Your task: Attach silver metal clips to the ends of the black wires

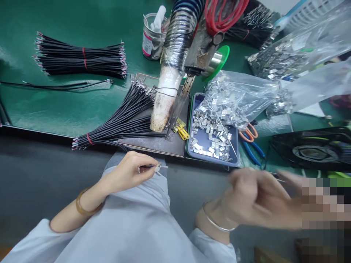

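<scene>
Over my lap, my left hand pinches a small silvery metal piece with thin prongs, at the thumb and fingertip. Something dark, like a short stretch of black wire, shows between those fingers. My right hand, with a silver bangle at the wrist, is off to the right below the table edge, smeared by motion. A pixelated patch covers the area at its right, so I cannot tell its fingers or what they hold. Nearest my left hand lies a bundle of black cables, tied with a red band and fanned across a brown board.
A soldering iron and a taped duct hang over the board. Beside them are a blue tray of metal tabs, blue-handled pliers, a solder spool, a jar, another cable bundle and a black fan.
</scene>
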`<state>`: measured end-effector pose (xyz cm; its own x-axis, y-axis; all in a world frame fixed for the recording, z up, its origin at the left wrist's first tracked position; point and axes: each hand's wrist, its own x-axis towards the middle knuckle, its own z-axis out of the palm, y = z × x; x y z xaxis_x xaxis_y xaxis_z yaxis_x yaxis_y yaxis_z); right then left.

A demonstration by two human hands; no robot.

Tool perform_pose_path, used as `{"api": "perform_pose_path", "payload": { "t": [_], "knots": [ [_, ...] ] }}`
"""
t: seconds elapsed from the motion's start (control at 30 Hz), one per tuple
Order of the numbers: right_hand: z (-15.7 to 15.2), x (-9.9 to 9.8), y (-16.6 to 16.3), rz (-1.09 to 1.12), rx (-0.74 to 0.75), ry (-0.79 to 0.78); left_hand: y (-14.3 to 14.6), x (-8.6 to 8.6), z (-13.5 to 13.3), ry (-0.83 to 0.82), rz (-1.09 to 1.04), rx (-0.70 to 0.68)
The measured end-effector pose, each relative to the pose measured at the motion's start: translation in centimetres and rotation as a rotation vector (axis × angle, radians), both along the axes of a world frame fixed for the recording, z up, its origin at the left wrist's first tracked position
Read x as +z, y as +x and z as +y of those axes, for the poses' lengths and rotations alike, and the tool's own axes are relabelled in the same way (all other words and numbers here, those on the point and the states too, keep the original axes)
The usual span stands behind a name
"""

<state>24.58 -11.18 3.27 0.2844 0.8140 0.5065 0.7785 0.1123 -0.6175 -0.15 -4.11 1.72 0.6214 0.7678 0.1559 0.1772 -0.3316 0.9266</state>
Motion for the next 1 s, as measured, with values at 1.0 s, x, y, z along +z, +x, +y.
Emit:
{"api": "perform_pose_path", "payload": {
  "t": [1.0],
  "knots": [
    [3.8, 1.2, -1.9, 0.255, 0.002, 0.077, 0.0, 0.8, 3.0, 0.098, -0.086, -0.004]
  ]
}}
